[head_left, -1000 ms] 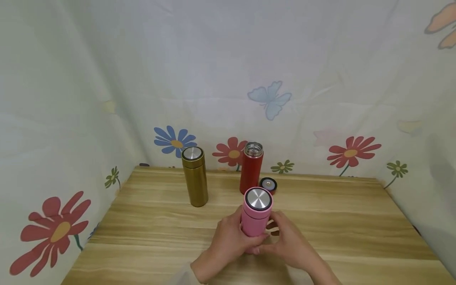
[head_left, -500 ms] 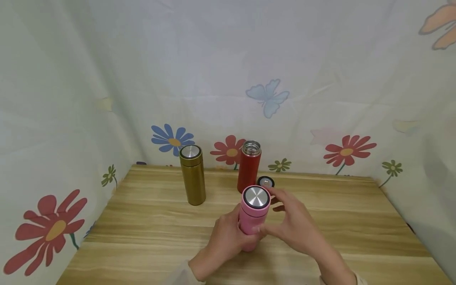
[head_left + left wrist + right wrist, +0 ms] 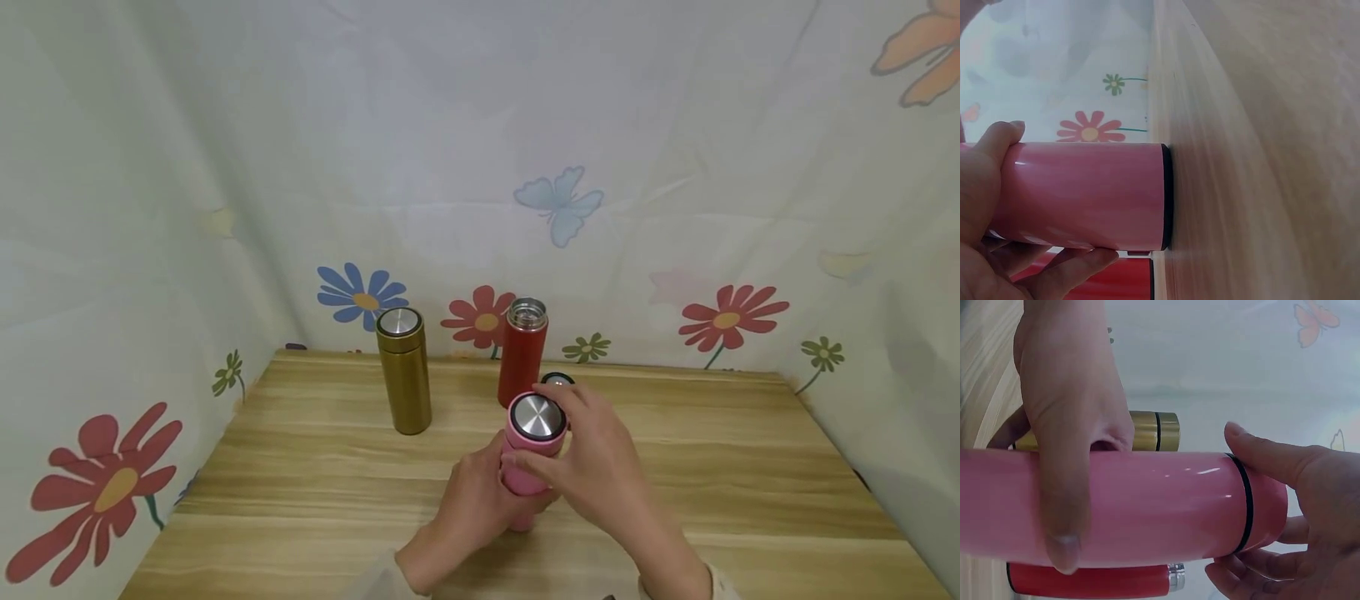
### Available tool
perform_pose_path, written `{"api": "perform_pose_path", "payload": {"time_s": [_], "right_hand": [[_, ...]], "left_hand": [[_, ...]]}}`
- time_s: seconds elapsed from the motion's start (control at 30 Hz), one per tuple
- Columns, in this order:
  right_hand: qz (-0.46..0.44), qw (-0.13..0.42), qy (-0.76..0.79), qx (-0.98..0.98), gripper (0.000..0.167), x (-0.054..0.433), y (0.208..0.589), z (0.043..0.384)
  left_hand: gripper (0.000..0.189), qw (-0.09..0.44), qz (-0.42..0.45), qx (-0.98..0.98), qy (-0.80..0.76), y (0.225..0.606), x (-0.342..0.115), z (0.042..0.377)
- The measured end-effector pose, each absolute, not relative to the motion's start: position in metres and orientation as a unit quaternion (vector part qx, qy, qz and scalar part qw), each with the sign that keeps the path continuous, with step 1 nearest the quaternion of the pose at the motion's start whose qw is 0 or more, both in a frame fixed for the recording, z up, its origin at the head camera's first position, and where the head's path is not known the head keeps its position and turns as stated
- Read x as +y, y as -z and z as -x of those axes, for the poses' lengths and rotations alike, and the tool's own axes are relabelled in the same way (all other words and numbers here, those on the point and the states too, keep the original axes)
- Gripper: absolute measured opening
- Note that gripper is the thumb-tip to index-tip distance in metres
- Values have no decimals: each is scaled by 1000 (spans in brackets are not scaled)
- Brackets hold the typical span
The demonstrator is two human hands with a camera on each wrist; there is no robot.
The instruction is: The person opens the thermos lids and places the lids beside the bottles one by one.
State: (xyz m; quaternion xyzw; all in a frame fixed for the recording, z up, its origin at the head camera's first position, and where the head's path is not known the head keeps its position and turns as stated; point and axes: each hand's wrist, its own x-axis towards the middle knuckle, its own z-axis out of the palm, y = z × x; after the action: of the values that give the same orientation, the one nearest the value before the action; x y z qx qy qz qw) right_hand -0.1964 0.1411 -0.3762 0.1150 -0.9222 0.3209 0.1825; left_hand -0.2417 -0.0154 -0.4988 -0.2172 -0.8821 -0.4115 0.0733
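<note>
A pink thermos [image 3: 522,481] stands upright at the front middle of the table, its silver-topped lid [image 3: 537,417] on. My left hand [image 3: 468,500] grips the body from the left, thumb across the near side and fingers behind. Up at the lid, my right hand [image 3: 603,462] holds it between thumb and fingers; the right wrist view shows the thumb [image 3: 1260,447] at the black seam and the other fingers curled on the opposite side. Close to the wood, the black base [image 3: 1168,197] shows in the left wrist view.
Behind the pink thermos stands a lidless red thermos [image 3: 521,362] with a bare steel neck. Its lid [image 3: 557,379] lies beside it, partly hidden by my right hand. A gold thermos [image 3: 407,383] with its lid on stands to the left. A flowered curtain [image 3: 420,167] encloses the table.
My right hand has risen from the lower body of the pink thermos to its lid and taken hold there. The left hand keeps its grip on the body.
</note>
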Motion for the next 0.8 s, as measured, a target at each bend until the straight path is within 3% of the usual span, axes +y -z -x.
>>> {"api": "perform_pose_path", "payload": {"time_s": [0.27, 0.8], "right_hand": [[-89, 235, -343, -905, 78, 137, 389, 195], [-121, 255, -384, -879, 76, 140, 396, 197]], "left_hand": [[68, 66, 212, -890, 399, 498, -13, 242], [72, 67, 219, -890, 395, 498, -16, 243]]}}
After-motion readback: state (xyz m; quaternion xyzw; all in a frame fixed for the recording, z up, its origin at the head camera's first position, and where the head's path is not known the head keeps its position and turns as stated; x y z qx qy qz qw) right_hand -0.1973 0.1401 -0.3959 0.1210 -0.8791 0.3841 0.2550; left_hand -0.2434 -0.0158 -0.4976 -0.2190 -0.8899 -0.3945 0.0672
